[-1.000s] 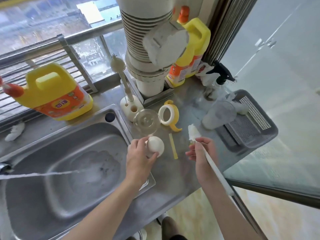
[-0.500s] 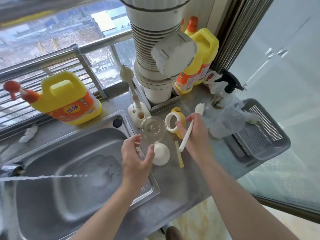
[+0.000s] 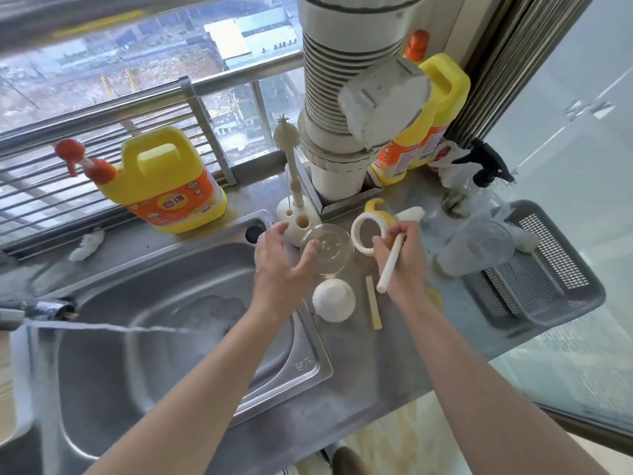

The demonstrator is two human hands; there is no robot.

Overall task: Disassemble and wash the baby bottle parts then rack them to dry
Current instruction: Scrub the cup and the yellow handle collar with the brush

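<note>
A: Reaching for the clear cup point(image 3: 327, 250), is it? Where does it stand?

B: Upright on the counter point(image 3: 376, 378), just right of the sink's point(image 3: 310, 354) back right corner, between the brush stand point(image 3: 297, 223) and the yellow ring point(image 3: 367, 234). The left hand point(image 3: 279, 269) is at it, fingers spread wide and thumb by the near rim. Whether it touches, I cannot tell.

A: How will it handle?

B: My guess is light, stiff, thin-walled and wet, so slippery. Take it round the wall, thumb opposite the fingers, not by the rim. If it is glass, a knock on the steel could chip it.

A: And the right hand point(image 3: 402, 269)?

B: Its fingers are curled round the brush point(image 3: 390, 265), held like a pen. The sponge tip points toward the counter's back edge, past the ring.

A: What differs from 1 second ago?

B: Then the left hand gripped the white dome point(image 3: 334, 299). Now the dome lies alone in front of the cup, beside the straw point(image 3: 373, 303). The right hand was nearer the counter's front edge and has since come back to the ring. From 0.5 seconds ago, little differs.
</note>
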